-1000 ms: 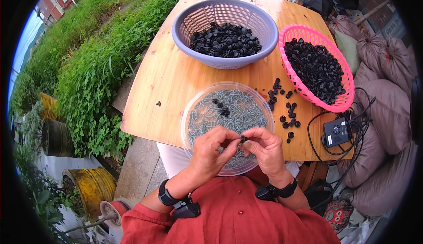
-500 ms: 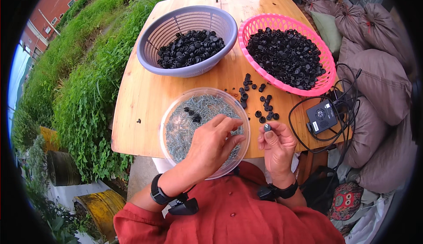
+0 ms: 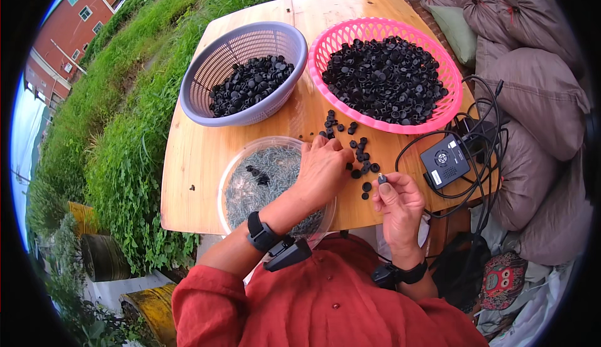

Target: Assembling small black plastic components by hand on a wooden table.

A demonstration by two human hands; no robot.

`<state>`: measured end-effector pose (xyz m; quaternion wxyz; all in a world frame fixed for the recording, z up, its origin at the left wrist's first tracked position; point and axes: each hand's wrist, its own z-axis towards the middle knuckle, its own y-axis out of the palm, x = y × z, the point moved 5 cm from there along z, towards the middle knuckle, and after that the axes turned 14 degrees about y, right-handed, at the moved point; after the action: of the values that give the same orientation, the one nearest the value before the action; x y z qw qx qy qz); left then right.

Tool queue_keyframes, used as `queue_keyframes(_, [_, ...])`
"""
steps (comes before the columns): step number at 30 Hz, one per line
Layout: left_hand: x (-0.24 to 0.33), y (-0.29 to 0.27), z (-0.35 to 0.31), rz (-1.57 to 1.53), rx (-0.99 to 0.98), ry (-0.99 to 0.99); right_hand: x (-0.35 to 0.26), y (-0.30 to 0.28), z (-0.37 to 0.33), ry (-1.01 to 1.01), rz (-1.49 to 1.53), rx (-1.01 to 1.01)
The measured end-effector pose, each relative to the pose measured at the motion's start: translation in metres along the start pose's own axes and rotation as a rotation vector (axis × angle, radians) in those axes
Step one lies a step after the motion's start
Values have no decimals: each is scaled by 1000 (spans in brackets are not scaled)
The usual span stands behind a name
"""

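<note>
My left hand is over the table beside the screw tub's right rim. Its curled fingers reach down at the loose black caps; the fingertips are hidden, so what they grip I cannot make out. Between thumb and fingers, my right hand pinches a small dark cap with a pale, shiny tip on top. The round clear plastic tub holds many silvery screws. A few black pieces lie on the screws, and my left forearm covers part of the tub.
A grey-purple basket and a pink basket, both with black caps, stand farther back on the wooden table. At right lies a black box-shaped device with tangled cables. Stuffed brown sacks crowd the right side.
My left hand has moved from above the screw tub, forward and right to the loose caps. My right hand stays nearly in place with its pinched cap. The whole view has shifted slightly.
</note>
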<state>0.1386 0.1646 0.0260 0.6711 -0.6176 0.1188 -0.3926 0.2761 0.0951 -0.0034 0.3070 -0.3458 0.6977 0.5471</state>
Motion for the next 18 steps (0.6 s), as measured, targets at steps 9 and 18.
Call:
queue_keyframes(9, [2,-38,-69,-628,267,-126,21,43,-12,69,-393,-136])
queue_keyframes(18, [-12,-41,-140,-678,412,-208,47,85,-22,-7,-647,-305])
